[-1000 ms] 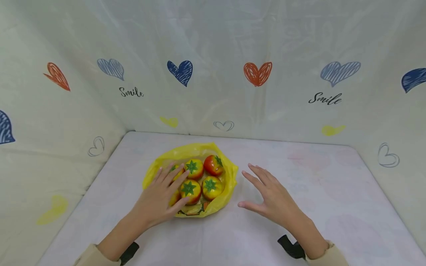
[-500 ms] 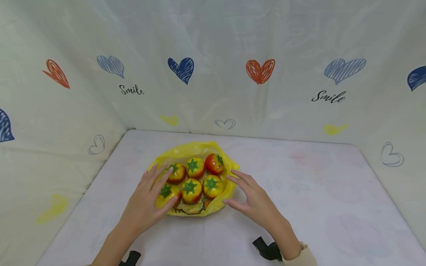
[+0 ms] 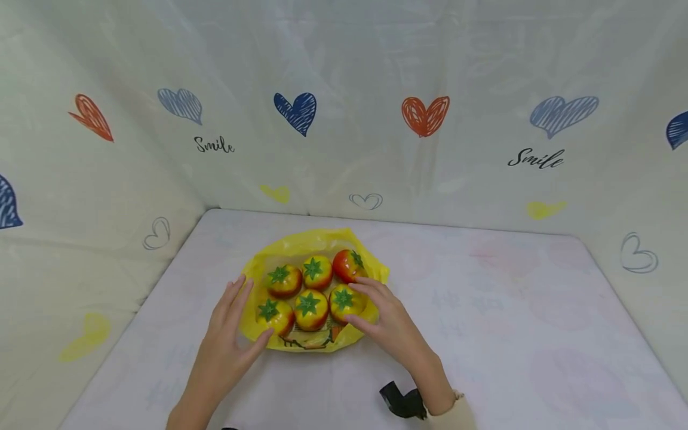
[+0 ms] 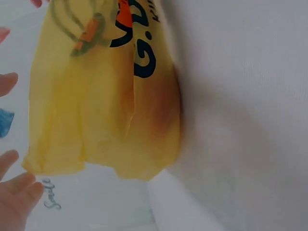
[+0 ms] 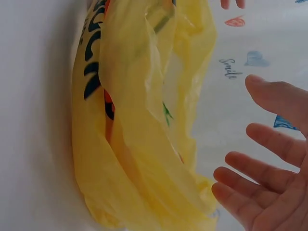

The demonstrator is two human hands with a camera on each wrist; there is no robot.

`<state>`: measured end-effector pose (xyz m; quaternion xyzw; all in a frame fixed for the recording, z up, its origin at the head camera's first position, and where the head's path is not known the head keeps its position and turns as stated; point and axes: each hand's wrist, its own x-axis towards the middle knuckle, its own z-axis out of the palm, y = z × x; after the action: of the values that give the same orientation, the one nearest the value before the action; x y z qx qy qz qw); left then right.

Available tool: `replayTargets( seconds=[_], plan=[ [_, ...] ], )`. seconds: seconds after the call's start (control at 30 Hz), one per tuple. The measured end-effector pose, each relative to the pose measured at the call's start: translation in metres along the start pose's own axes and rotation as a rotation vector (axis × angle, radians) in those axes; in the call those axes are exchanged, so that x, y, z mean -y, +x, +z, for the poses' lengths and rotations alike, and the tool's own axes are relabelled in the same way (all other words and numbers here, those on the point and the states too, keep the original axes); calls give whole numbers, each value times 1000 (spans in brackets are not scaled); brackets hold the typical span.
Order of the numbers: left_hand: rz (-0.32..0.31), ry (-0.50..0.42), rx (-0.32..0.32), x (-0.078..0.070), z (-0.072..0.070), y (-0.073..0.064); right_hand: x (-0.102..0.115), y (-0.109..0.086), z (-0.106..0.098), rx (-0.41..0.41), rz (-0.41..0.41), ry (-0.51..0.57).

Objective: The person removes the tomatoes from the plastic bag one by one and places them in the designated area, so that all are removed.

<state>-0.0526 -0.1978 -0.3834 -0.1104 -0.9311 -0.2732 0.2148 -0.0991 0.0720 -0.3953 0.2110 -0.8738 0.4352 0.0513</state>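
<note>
A yellow plastic bag with dark lettering lies on the table, its mouth open upward. Several glossy yellow-and-red tomatoes with green star-shaped tops sit inside it. My left hand is at the bag's left rim, fingers extended and thumb apart, holding nothing. On the other side, my right hand reaches over the right rim, with fingertips close to the front right tomato; the head view does not show whether they touch it. In the right wrist view, the relaxed fingers stand beside the bag's edge and grip nothing.
The white table extends right of the bag and in front of it. A pale curtain printed with hearts and "Smile" encloses the back and sides. A black strap piece hangs at my right wrist.
My left hand has drawn back leftward from over the tomatoes to the bag's left rim. My right hand has moved left, from beside the bag to over its right rim. The bag has stayed put.
</note>
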Motion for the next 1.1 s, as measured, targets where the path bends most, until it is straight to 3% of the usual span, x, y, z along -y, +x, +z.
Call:
replayTargets(
  seconds=[0.2, 0.33, 0.6, 0.8, 0.93, 1.1],
  plan=[
    [-81, -124, -76, 3, 6, -5, -2, 5, 13, 2, 47, 84],
    [-202, -227, -96, 3, 9, -8, -4, 9, 21, -20, 62, 107],
    [-520, -430, 6, 1, 6, -10, -8, 12, 29, -29, 104, 70],
    [-687, -590, 89, 4, 7, -11, -12, 10, 31, -33, 136, 25],
    [-777, -683, 79, 8, 8, -12, -14, 8, 34, -34, 146, -4],
    [-823, -796, 20, 14, 12, -16, -17, 8, 38, -23, 159, -41]
  ],
)
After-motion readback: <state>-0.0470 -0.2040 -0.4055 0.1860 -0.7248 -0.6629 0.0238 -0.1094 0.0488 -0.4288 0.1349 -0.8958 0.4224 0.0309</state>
